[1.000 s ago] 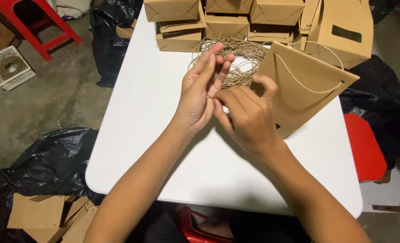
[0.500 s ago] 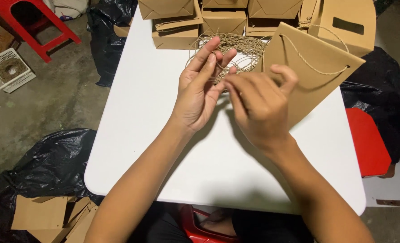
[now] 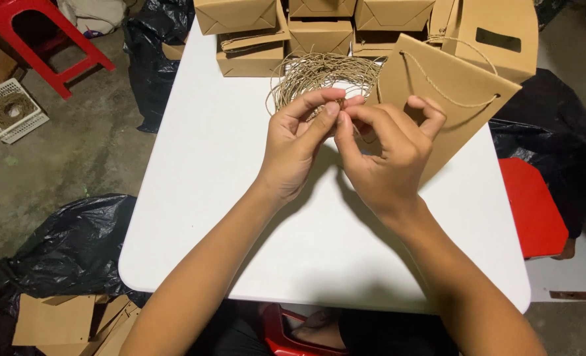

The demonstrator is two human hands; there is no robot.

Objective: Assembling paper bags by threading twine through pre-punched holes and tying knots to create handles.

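At centre frame, the left hand [image 3: 296,148] and right hand [image 3: 388,155] meet fingertip to fingertip, both pinching a thin strand of brown paper twine, hardly visible between them, drawn from the loose twine tangle [image 3: 322,76] just above. The twine looks light, limp and easily snagged; it is best pinched near its end. The flat brown cardboard bag [image 3: 438,99] lies right of centre. The white table [image 3: 200,171] offers bare room at lower left, its edges near.

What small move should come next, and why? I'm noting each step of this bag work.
Probably draw one strand free of the twine bundle. Left hand and right hand meet fingertip to fingertip, pinching twine just before the bundle, beside the kraft paper bag, which lies on the white table.
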